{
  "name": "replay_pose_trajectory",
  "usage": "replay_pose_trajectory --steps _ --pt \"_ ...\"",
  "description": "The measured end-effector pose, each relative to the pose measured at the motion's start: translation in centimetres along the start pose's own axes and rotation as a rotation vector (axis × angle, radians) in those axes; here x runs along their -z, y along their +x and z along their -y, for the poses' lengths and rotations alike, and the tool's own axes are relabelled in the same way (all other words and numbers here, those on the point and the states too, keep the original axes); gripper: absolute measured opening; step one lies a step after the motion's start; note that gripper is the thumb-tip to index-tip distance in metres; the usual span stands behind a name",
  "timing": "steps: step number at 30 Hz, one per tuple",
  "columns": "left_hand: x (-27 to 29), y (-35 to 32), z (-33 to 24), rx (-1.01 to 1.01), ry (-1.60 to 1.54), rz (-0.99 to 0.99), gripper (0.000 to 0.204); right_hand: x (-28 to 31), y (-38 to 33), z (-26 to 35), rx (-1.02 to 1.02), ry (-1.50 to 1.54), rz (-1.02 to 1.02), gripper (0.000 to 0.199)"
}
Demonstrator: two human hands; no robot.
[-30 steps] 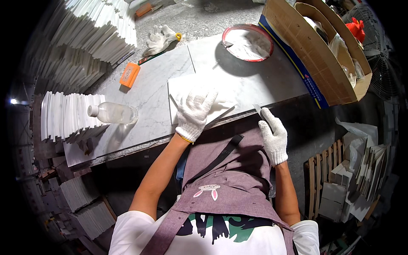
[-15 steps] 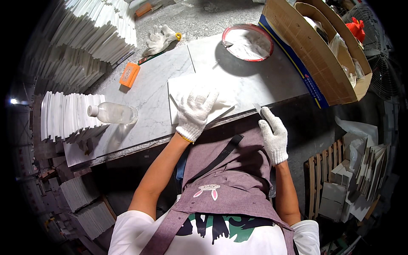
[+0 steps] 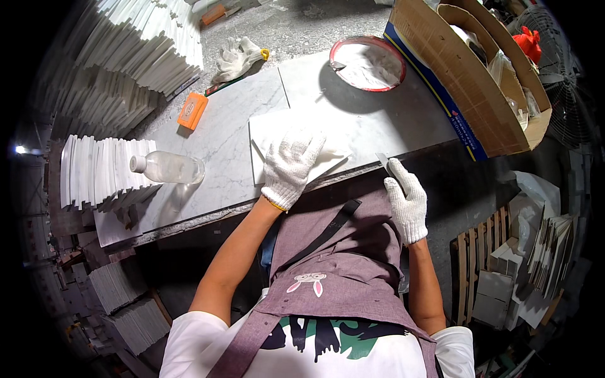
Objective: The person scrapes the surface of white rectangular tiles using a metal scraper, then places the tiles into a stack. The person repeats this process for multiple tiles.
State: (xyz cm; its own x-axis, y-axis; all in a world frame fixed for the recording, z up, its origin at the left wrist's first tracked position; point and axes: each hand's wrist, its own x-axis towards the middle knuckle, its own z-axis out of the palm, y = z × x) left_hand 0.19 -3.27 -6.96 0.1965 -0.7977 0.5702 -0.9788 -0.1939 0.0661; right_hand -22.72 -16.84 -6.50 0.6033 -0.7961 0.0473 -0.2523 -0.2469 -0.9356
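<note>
Pressing down on a white tile (image 3: 277, 135), the left hand (image 3: 288, 167) is lying flat with its fingers spread wide. That tile is sitting near the front edge of the table (image 3: 220, 138), and one corner is poking out close to the edge. The right hand (image 3: 406, 200) is curling around a small blade (image 3: 382, 160) — the blade is sticking up at the table's front edge, just beside the tile. Both hands are wearing white gloves.

One clear bottle (image 3: 167, 168) is lying on its side to the left, well apart from the tile. One orange block (image 3: 192, 110) is sitting farther back. One spare pair of gloves (image 3: 238, 58) is resting behind it. One red bowl (image 3: 367, 63) with white stuff inside is standing at the back right — its rim is near the cardboard box (image 3: 466, 82), which is leaning along the table's right end.

Between the bottle and the tile the stone top is bare, and there is open room between the tile and the bowl too. Many white tiles are standing in stacks (image 3: 101, 170) at the left edge; there are too many to count. A fan (image 3: 561, 75) is standing at the far right.
</note>
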Motion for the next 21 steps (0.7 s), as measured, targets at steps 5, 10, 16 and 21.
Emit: replay_pose_trajectory --steps 5,10,16,21 --pt "0.01 0.06 -0.02 -0.004 0.005 -0.001 0.046 -0.01 -0.01 -0.13 0.000 0.011 -0.001 0.038" --pt "-0.21 -0.19 0.14 -0.007 0.003 -0.003 0.047 0.35 0.14 0.65 -0.077 -0.013 0.068 0.038" --pt "-0.06 0.07 -0.01 -0.013 -0.001 -0.006 0.047 0.26 0.03 0.56 -0.062 -0.013 0.048 0.039" --pt "-0.11 -0.06 -0.03 -0.002 0.003 -0.004 0.047 0.17 0.05 0.52 -0.021 -0.035 0.030 0.038"
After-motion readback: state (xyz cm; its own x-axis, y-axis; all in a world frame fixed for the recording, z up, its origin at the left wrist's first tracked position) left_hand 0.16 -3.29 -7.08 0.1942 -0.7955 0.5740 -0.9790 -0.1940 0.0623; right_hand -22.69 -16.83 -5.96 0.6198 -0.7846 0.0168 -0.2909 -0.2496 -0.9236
